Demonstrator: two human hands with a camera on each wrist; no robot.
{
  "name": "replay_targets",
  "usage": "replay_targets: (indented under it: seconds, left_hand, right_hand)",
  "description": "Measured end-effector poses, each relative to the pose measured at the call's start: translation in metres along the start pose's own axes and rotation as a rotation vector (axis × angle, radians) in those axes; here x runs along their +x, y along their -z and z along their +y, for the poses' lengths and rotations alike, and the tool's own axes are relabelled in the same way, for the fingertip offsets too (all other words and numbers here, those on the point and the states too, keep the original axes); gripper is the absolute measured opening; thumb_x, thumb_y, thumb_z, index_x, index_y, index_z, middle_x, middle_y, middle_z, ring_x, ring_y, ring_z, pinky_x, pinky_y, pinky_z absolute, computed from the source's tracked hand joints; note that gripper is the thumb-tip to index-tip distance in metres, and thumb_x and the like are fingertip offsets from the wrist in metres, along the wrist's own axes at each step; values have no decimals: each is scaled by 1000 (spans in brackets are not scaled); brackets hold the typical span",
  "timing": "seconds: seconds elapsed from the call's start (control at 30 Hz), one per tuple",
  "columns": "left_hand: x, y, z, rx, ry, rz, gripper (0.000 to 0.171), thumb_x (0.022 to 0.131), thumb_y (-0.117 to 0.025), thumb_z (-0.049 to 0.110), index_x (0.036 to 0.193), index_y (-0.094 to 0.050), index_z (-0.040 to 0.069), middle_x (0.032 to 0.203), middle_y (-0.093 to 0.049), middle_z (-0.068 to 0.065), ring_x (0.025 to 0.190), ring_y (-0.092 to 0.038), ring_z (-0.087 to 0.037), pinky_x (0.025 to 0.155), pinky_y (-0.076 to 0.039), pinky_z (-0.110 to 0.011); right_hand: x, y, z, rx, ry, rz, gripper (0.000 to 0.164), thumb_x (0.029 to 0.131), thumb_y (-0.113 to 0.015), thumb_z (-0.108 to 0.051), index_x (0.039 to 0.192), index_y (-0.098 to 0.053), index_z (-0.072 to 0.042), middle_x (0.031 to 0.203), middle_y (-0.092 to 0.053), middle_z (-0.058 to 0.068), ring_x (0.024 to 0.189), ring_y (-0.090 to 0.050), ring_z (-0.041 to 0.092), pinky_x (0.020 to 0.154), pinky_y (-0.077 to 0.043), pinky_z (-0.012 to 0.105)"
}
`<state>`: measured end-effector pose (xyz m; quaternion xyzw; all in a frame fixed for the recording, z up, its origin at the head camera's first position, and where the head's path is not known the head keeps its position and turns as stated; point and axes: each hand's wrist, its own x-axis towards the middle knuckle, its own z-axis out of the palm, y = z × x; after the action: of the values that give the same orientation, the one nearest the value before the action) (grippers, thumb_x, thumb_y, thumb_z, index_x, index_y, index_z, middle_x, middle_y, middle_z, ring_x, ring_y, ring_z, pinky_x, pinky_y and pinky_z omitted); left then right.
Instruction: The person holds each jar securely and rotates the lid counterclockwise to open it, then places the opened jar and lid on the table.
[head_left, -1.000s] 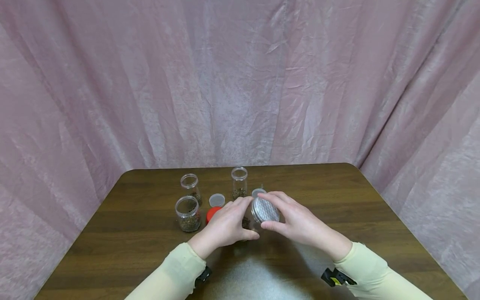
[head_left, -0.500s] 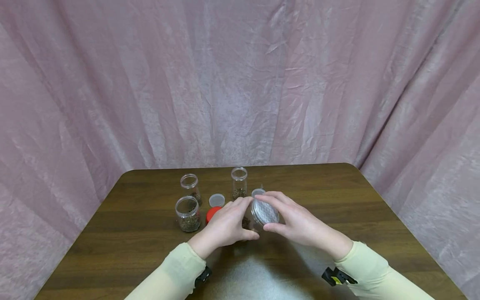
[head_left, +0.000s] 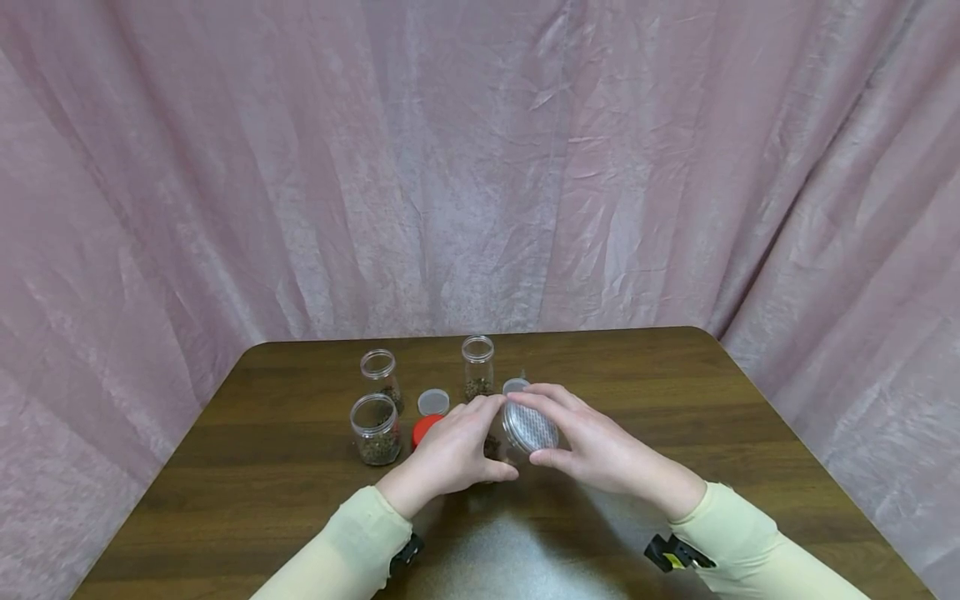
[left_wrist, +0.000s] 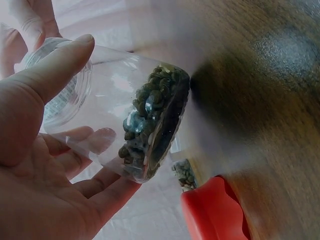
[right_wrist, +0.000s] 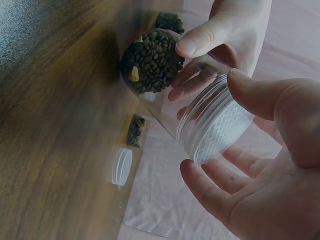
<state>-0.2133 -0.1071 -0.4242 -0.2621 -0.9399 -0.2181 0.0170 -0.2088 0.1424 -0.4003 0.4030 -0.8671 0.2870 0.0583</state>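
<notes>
My left hand wraps around the body of a clear jar, thumb on one side and fingers on the other. The jar is tilted, with dark brown bean-like pieces and a few yellowish bits gathered at its bottom. Over its mouth sits a clear screw lid with a patterned silvery disc inside. My right hand grips this lid by the rim between thumb and fingertips. In the head view the left hand hides most of the jar's body.
Three clear jars without lids stand on the wooden table: one front left, one behind it, one at the back middle. Two pale lids and a red object, partly hidden, are near the hands. A pink curtain hangs behind.
The right thumb and index finger have shifted slightly along the lid's rim, the thumb a little down and the index finger a little left. The left hand and jar stay in place.
</notes>
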Motion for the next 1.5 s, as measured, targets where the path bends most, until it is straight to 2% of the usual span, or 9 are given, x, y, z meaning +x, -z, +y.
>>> replay_targets:
  seconds: [0.2, 0.43, 0.6, 0.97, 1.5]
  left_hand:
    - [0, -1, -1, 4, -4, 9, 96, 82, -100, 45, 157, -52, 10, 143, -64, -8, 124, -66, -32, 97, -59, -50]
    - [1, -2, -1, -11, -3, 9, 96, 82, -100, 44, 158, -52, 9, 146, -64, -9, 125, -65, -32, 98, -58, -51]
    - [1, -2, -1, -12, -2, 10, 96, 82, -100, 43, 158, -52, 9, 146, -64, -9, 125, -65, -32, 99, -58, -51]
    - [0, -2, -1, -10, -6, 16, 96, 82, -100, 43, 157, -52, 9, 145, -64, -9, 125, -65, -33, 99, -58, -51]
    - [-1, -2, 0, -5, -8, 20, 95, 82, -101, 43, 157, -53, 10, 143, -65, -8, 123, -65, -32, 97, -58, -50]
  right_hand:
    - [0, -1, 0, -9, -18, 22, 77, 98, -88, -26, 165, -51, -17, 164, -48, 11, 146, -53, 35, 110, -52, 59]
    - [3, -2, -1, -28, -97, 43, 73, 101, -83, -39, 164, -52, -20, 157, -56, 7, 142, -58, 32, 108, -53, 59]
    - [3, -2, -1, -25, -111, 30, 72, 102, -82, -37, 164, -52, -18, 155, -58, 8, 142, -58, 32, 108, -53, 59]
    - [3, -3, -1, -17, -74, 21, 70, 102, -83, -32, 164, -52, -17, 156, -57, 12, 145, -55, 37, 110, -51, 61]
    - [1, -4, -1, -10, -77, 21, 70, 103, -82, -32, 164, -52, -16, 159, -55, 12, 145, -55, 37, 111, -51, 61]
